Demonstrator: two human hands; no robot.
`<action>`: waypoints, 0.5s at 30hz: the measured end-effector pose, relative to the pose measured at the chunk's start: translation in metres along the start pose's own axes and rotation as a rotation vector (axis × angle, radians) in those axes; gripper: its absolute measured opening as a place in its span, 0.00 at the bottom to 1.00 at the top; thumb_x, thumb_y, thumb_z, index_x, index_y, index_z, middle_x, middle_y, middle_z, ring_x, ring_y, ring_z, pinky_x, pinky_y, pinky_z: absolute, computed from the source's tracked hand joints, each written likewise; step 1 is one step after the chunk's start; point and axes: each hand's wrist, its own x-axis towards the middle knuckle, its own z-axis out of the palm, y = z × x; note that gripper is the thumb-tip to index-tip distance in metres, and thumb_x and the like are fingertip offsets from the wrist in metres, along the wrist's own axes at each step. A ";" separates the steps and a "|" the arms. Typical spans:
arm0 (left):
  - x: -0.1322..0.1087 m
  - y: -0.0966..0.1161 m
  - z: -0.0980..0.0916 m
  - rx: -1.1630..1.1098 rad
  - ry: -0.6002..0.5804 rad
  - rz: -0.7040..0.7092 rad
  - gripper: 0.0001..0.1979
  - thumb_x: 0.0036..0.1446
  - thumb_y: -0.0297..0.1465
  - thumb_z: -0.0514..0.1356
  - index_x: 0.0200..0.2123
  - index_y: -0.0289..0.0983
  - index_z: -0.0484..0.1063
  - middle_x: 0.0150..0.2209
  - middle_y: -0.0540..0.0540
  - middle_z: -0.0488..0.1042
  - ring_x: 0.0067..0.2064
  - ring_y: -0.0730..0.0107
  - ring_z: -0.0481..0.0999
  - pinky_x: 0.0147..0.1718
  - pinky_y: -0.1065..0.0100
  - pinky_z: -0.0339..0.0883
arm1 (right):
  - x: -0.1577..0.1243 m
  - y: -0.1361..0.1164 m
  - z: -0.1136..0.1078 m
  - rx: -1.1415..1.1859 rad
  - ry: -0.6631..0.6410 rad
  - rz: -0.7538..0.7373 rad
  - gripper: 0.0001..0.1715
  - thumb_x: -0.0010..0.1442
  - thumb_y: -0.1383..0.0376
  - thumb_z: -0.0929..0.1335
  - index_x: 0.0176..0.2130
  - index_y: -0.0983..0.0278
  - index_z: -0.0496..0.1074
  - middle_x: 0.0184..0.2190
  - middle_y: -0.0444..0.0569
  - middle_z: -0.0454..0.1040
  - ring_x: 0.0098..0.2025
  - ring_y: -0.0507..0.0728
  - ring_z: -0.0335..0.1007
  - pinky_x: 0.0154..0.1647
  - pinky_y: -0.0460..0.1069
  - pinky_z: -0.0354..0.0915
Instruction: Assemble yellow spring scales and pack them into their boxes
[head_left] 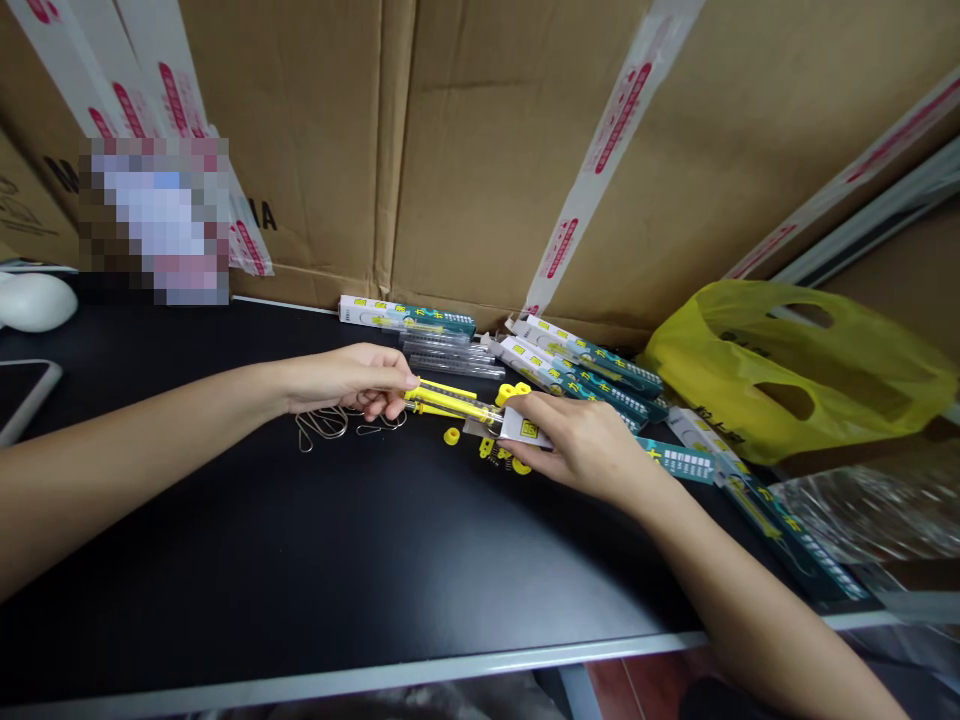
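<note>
My left hand [352,380] pinches one end of a slim yellow tool [444,400] that lies across the black table [300,560]. My right hand [581,445] grips a small white and yellow package card [525,428] at the tool's other end. Small yellow parts [452,436] lie loose on the table under and between my hands. Thin wire clips [322,425] rest just below my left hand.
Several long white and teal packaged boxes [585,365] lie beyond and right of my hands, with clear tubes [450,355]. A yellow plastic bag [787,370] sits at right. Cardboard boxes [487,150] wall the back. A white object [34,300] and a tablet [26,395] lie far left.
</note>
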 end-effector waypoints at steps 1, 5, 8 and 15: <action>0.000 0.000 0.000 0.017 -0.002 0.004 0.12 0.55 0.38 0.61 0.29 0.36 0.66 0.24 0.49 0.73 0.21 0.79 0.66 0.20 0.74 0.58 | 0.000 0.000 0.000 -0.003 0.003 -0.003 0.16 0.63 0.56 0.63 0.45 0.65 0.66 0.35 0.50 0.77 0.33 0.57 0.74 0.28 0.47 0.60; 0.005 -0.005 0.008 0.088 0.017 0.045 0.12 0.54 0.38 0.62 0.32 0.35 0.65 0.25 0.49 0.75 0.20 0.81 0.64 0.20 0.74 0.58 | 0.001 -0.004 0.004 0.027 0.009 -0.008 0.18 0.62 0.56 0.64 0.46 0.65 0.67 0.37 0.51 0.78 0.34 0.57 0.75 0.29 0.48 0.62; 0.006 -0.009 0.023 0.119 0.030 0.097 0.13 0.53 0.36 0.63 0.33 0.37 0.62 0.25 0.50 0.75 0.20 0.80 0.65 0.19 0.74 0.57 | 0.002 -0.008 0.009 0.063 0.017 -0.028 0.19 0.62 0.54 0.64 0.46 0.66 0.67 0.38 0.53 0.77 0.34 0.57 0.75 0.30 0.48 0.64; -0.006 -0.014 0.057 0.193 0.147 0.239 0.12 0.54 0.37 0.61 0.32 0.38 0.62 0.27 0.50 0.76 0.28 0.72 0.74 0.25 0.71 0.64 | 0.004 -0.025 0.012 0.094 0.062 -0.093 0.21 0.64 0.52 0.62 0.46 0.66 0.68 0.34 0.52 0.77 0.32 0.56 0.75 0.30 0.47 0.63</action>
